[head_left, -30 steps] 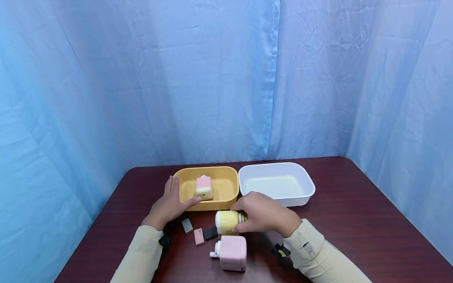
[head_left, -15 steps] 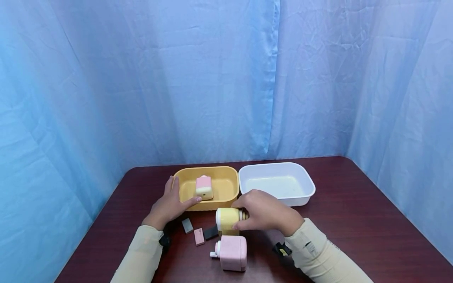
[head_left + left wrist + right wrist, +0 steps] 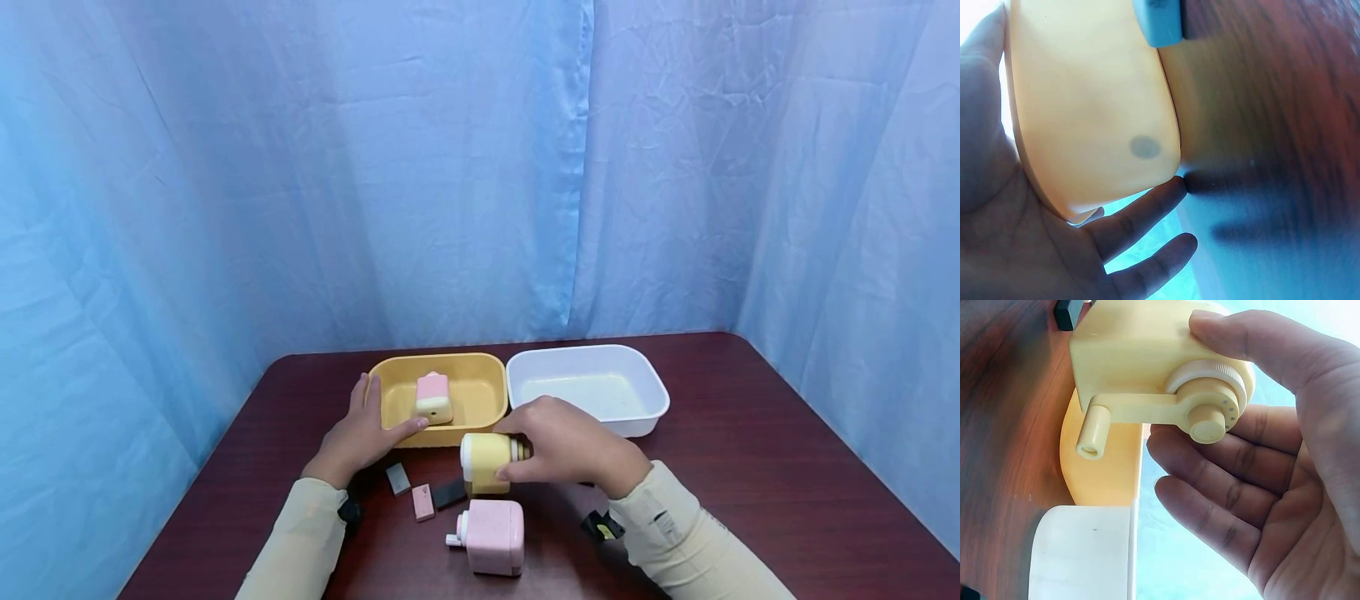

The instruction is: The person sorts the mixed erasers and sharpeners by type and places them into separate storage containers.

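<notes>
My right hand (image 3: 573, 446) grips a yellow crank pencil sharpener (image 3: 489, 463) between thumb and fingers, just in front of the tubs. Its crank handle (image 3: 1094, 431) faces the palm in the right wrist view. My left hand (image 3: 360, 437) rests at the front left corner of the yellow tub (image 3: 487, 436), thumb along the front rim, other fingers stretched along the left side. Inside that tub lies a pink and cream sharpener (image 3: 433, 398). A pink crank sharpener (image 3: 495, 537) lies on its side on the table, nearer than the yellow one.
A white tub (image 3: 654, 412) stands against the yellow tub's right side. A grey eraser (image 3: 398, 478), a pink eraser (image 3: 423, 502) and a black eraser (image 3: 451, 493) lie left of the sharpeners. Blue curtains (image 3: 465, 167) hang behind the dark red table (image 3: 735, 467).
My right hand has lifted the yellow sharpener a little and shifted it slightly right. The left hand and the other things have stayed in place.
</notes>
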Tool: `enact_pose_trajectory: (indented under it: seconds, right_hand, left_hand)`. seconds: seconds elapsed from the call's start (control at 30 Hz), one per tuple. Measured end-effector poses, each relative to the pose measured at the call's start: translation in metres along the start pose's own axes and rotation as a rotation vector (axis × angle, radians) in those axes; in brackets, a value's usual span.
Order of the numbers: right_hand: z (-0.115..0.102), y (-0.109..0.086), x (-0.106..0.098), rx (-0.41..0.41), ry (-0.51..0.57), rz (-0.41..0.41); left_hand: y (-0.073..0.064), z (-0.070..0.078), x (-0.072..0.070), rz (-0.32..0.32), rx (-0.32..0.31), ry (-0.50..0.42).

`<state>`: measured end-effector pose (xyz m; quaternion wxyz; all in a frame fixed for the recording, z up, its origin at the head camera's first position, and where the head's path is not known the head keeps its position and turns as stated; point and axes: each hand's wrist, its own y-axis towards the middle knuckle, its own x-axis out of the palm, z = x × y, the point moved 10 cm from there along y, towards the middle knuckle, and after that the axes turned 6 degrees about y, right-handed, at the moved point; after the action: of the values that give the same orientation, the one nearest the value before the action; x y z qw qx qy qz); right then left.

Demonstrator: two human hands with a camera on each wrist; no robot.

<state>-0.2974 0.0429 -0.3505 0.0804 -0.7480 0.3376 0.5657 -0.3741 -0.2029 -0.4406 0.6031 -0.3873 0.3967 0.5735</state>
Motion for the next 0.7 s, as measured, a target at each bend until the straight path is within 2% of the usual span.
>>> enact_pose_trajectory:
  seconds: [0.7]
  right_hand:
    - [0.003,-0.004,-0.014,0.020,-0.013,0.050]
  left_hand:
    - [-0.001,0.001,-0.001,0.002,-0.007,-0.004]
